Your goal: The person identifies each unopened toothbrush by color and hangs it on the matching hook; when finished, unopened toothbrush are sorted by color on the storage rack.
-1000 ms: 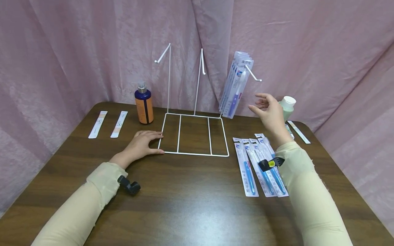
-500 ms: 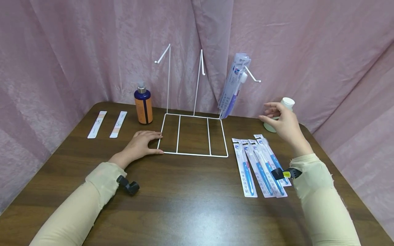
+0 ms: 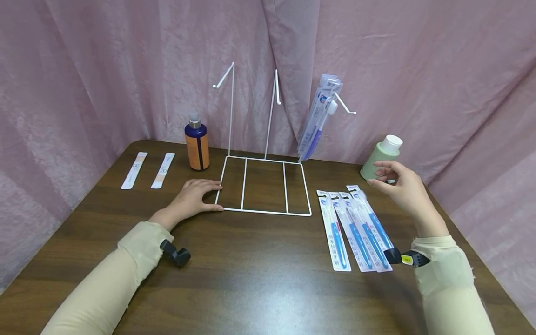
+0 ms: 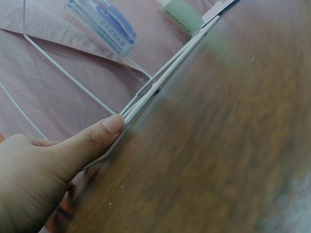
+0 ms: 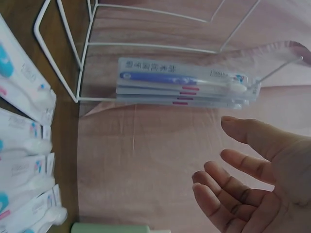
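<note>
My left hand [image 3: 190,199] rests at the near left corner of a white wire display rack [image 3: 264,212], thumb on the front bar and fingertips over the left bar. In the left wrist view the thumb [image 4: 92,141] presses that corner. Several packaged toothbrushes with purple handles [image 3: 318,118] hang from the rack's right hook [image 3: 345,103]. My right hand [image 3: 404,195], holding nothing, is raised with loosely bent fingers in front of a green bottle [image 3: 374,160]. Several packaged blue toothbrushes [image 3: 356,230] lie fanned on the table to its left.
An orange and blue pump bottle [image 3: 197,146] stands left of the rack. Two white sachets [image 3: 135,170] lie at the far left of the wooden table [image 3: 251,279]. The rack's left hook [image 3: 224,75] and middle hook [image 3: 278,88] hold nothing. A pink curtain [image 3: 167,56] hangs behind.
My right hand has drawn away from the hanging toothbrushes, moving right and down toward the near side. The hanging packs have swung and turned on the hook. My left hand stays on the rack.
</note>
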Demonstrator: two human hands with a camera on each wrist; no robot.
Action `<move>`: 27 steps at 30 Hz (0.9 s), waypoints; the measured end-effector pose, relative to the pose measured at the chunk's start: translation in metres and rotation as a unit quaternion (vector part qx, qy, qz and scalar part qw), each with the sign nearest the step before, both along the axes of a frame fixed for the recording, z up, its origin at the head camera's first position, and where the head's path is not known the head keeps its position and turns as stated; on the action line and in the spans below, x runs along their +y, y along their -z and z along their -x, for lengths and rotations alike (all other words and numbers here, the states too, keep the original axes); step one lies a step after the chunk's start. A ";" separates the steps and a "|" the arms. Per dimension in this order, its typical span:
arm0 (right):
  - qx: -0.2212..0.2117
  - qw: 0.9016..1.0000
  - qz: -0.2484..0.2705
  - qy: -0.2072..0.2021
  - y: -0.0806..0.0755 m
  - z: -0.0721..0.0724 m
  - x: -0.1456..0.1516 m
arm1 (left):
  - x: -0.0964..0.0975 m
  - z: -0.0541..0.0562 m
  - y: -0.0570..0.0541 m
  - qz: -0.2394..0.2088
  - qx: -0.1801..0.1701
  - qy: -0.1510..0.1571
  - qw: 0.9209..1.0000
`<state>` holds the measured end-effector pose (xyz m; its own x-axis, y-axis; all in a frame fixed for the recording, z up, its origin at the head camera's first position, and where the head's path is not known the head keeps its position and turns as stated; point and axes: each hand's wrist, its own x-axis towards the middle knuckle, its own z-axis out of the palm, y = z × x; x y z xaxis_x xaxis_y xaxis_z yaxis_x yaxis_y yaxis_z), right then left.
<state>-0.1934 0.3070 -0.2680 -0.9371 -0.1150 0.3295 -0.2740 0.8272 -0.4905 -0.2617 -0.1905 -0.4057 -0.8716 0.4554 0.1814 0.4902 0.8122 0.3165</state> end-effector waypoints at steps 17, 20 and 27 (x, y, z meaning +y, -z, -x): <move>-0.053 0.999 -0.008 0.008 0.045 -0.019 0.033 | 0.002 0.000 0.000 0.000 0.002 0.002 1.000; -0.077 0.997 -0.015 0.012 0.055 -0.016 0.039 | 0.002 0.000 -0.001 0.000 0.002 0.001 1.000; -0.139 0.989 -0.050 0.017 0.076 -0.004 0.049 | 0.001 0.000 0.000 -0.002 0.003 -0.001 1.000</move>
